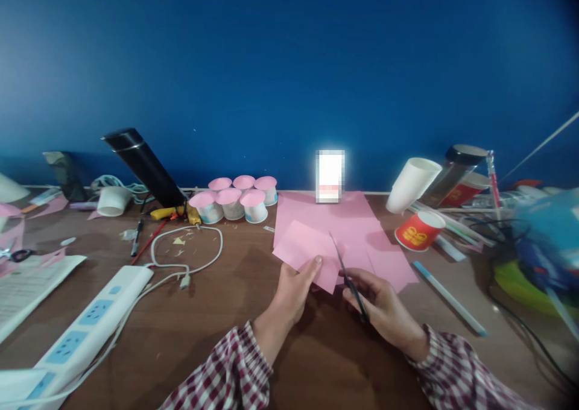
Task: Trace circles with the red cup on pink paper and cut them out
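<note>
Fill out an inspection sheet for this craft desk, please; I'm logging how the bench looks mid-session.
Surface: brown wooden desk, small paper scraps near the white cable.
Job's things: pink paper piece held over larger pink sheets; scissors at its edge.
Clutter: six pink-topped cups, red paper cup, tipped white cup, black flask, yellow glue gun, blue pen, dark-lidded jar.
Grips: left hand pinches the pink piece; right hand holds the scissors.
Cables: white cable looped by the power strip; black cable at right.
Surroundings: blue wall, bright blurred screen.
</note>
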`<state>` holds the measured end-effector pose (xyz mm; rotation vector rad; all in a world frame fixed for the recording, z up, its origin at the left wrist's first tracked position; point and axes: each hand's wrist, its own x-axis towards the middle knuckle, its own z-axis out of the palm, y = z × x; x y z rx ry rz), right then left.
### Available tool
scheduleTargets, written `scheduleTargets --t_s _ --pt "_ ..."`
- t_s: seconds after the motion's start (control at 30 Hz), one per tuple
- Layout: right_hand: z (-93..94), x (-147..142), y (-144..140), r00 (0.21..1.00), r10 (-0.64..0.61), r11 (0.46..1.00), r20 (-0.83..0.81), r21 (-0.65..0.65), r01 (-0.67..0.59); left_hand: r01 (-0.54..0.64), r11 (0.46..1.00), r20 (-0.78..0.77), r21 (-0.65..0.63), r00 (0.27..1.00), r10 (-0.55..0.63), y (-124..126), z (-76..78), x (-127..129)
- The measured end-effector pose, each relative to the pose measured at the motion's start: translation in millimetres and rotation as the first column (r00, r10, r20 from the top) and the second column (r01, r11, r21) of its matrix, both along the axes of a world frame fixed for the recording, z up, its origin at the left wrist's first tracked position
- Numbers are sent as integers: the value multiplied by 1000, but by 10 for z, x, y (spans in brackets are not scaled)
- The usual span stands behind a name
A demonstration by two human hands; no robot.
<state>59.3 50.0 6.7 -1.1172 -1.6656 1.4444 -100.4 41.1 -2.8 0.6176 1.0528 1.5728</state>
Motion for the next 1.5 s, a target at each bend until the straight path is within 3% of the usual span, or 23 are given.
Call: scheduleTargets --t_s 1.17,1.5 --pt "71 -17 -16 999 -20 1000 33 0 20 -17 999 14 -42 1000 17 5 15 -9" --pt "31 12 6 1000 -4 1000 28 10 4 37 999 -24 -6 999 -37 -1 11 -17"
